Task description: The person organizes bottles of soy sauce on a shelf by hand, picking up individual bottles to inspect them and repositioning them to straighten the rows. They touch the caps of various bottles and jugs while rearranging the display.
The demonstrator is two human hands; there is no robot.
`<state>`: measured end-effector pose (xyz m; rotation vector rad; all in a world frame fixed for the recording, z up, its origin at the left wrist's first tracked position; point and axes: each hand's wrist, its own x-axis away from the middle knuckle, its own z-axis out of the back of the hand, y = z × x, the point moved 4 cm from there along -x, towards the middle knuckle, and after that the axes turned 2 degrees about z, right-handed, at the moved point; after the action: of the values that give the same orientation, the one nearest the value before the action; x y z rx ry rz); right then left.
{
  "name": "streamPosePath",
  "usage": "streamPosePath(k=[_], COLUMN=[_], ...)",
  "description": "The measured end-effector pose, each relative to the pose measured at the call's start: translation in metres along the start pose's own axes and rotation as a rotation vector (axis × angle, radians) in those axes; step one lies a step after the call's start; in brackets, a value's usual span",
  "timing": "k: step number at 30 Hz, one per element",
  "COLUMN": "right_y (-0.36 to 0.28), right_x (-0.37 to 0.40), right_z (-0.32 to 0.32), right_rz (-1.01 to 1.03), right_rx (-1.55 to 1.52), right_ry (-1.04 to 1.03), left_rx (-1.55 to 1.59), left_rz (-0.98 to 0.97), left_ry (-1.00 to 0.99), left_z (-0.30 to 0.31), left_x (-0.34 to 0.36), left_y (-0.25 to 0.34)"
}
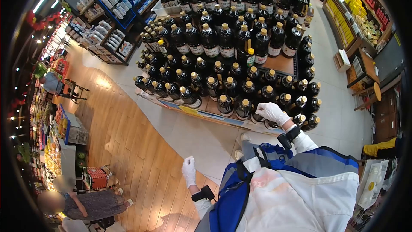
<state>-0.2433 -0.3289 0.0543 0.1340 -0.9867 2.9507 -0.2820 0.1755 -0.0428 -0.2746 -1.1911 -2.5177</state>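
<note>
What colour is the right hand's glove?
Plain white: a thin, wrinkled glove on the right hand; head view.

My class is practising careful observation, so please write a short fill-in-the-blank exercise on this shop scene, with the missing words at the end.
1. The left hand and the right hand both wear ____ gloves.
2. Of the two hands, the ____ one is nearer the dark bottles.
3. The strap just above the left glove is ____ in colour.
4. The plank floor looks to be made of ____.

Missing words: white; right; black; wood.
</note>
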Motion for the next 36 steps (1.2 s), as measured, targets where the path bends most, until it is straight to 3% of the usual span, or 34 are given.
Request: streamPosePath(k=[5,9,13,18,20,32,36], right_y=[0.02,0.029,0.024,0.01,0.01,-0.053,-0.058], right_x=[-0.043,-0.09,-0.136,-0.175,-0.189,-0.229,-0.206], right_z=[0.015,0.021,0.023,0.025,0.017,0.013,0.014], right_rz=[-0.084,-0.132,-0.143,-0.144,-0.132,-0.299,-0.347], right_rx=[0.0,-0.098,-0.092,-0.064,-0.071,0.053,0.059], right_ry=[0.109,0.146,0.177,0.156,0.165,0.216,0.313], left_rx=[-0.104,-0.092,-0.297,-0.272,-0.28,-0.258,-0.217], left_rz=[0.03,-0.024,-0.172,-0.379,-0.358,-0.246,-0.404], left_ry=[-0.137,-0.239,-0.267,-0.283,-0.346,-0.691,-0.783], left_z=[-0.017,-0.042,-0.034,-0.051,-0.057,-0.044,-0.068], left_x=[-0.013,-0.076,-0.126,-0.189,-0.205,-0.3,-0.339], left_y=[0.014,0.013,0.119,0.195,0.211,0.229,0.255])
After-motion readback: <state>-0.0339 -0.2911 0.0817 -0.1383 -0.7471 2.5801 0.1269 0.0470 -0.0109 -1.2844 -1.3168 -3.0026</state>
